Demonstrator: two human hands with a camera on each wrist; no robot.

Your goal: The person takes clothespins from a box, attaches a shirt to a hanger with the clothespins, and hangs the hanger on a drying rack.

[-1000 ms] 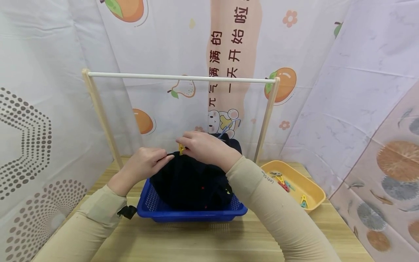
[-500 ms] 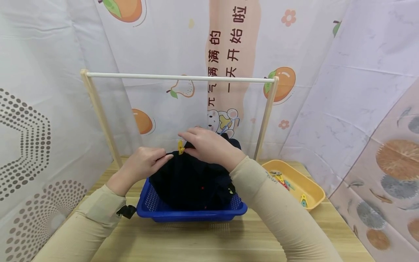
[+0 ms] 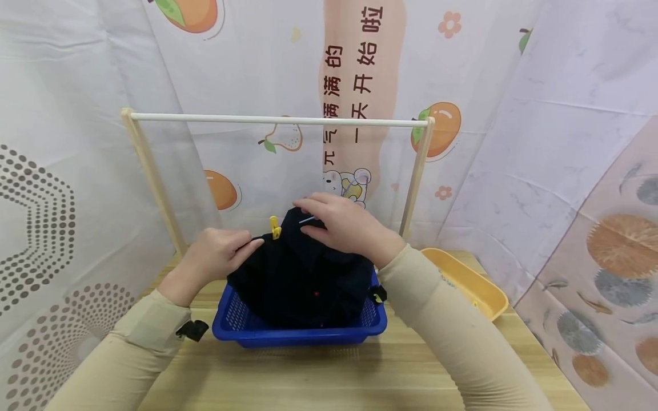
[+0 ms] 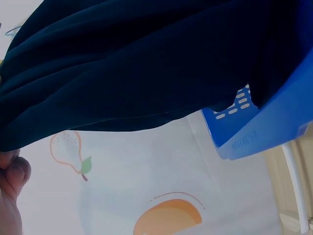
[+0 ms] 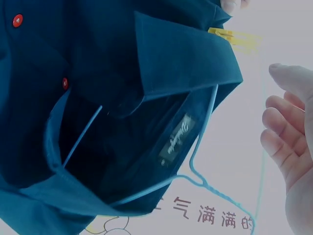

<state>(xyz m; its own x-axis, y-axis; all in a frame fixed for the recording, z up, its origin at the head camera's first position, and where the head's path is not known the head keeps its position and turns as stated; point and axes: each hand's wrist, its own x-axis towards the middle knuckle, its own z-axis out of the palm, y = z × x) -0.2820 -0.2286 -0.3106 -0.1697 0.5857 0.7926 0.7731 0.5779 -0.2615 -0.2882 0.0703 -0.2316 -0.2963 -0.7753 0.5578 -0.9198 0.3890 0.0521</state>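
Note:
A dark navy shirt (image 3: 303, 279) with red buttons hangs in loose folds over the blue basket (image 3: 298, 337). Its shoulder edge is pinched in my left hand (image 3: 218, 254), thumb along the cloth. Just right of that grip, a yellow clothespin (image 3: 275, 227) stands clipped on the shoulder. My right hand (image 3: 344, 222) hovers near the collar with fingers loosely bent; in the right wrist view it is apart from the clothespin and holds nothing. A light blue hanger (image 5: 146, 189) runs inside the shirt, its hook outside the collar. The cloth hides most of the basket's inside.
Behind the basket stands a rack with a white rail (image 3: 277, 120) on wooden posts. A yellow tray (image 3: 493, 285) sits to the right, partly hidden by my right sleeve. Printed curtains enclose the wooden table (image 3: 308, 377).
My right hand has let go of the yellow clothespin and moved right and slightly up. The clothespin stays on the shirt's shoulder. My left hand keeps its grip, shifting slightly left.

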